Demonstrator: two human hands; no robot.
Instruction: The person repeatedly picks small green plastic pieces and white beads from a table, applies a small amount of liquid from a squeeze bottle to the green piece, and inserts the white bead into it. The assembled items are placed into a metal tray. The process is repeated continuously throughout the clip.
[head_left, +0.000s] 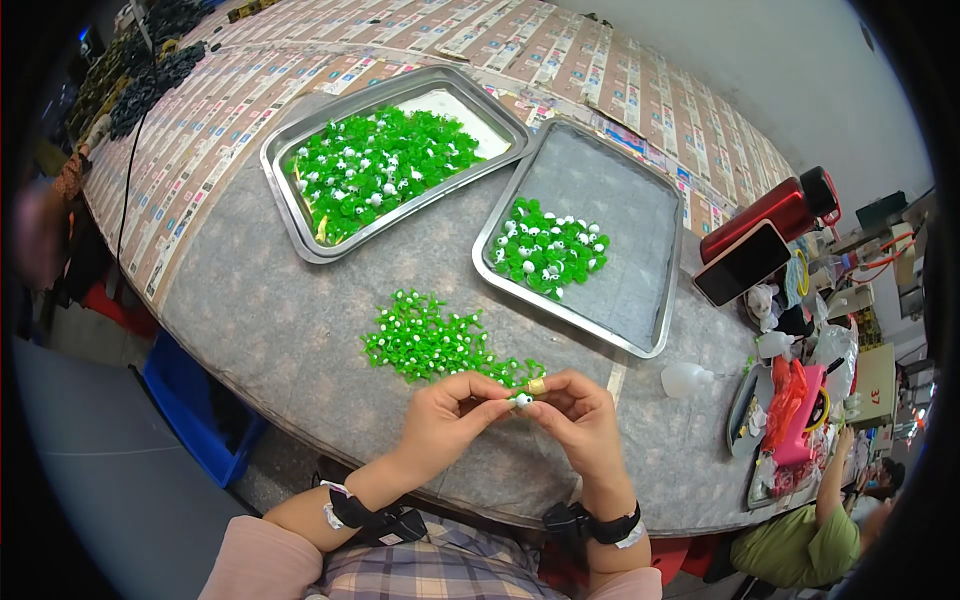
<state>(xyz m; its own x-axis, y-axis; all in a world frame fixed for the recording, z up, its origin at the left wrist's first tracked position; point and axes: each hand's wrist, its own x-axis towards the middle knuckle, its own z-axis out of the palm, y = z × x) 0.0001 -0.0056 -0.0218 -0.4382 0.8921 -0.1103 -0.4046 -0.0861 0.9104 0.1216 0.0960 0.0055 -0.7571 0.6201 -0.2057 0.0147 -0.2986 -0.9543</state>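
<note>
Close to the table's near edge, my left hand (446,418) and my right hand (584,420) meet with thumbs and fingertips pinched together. Between them they hold a small green plastic piece with a white eyeball-like ball (522,400), its dark dot showing. A yellow wrap (537,386) circles a finger of my right hand. Just beyond my fingers lies a loose pile of small green pieces with white tips (425,338). Farther off, a metal tray (318,250) is heaped with green and white pieces. The metal tray (640,240) to its right carries a smaller heap of such pieces (550,250).
A red flask (765,212), a dark-screened phone (742,262) and a translucent squeeze bottle (685,380) stand on the right. Beyond them sits a pink holder (797,415) amid clutter. A person in green (800,550) is at the lower right. A blue bin (190,410) stands below the left edge.
</note>
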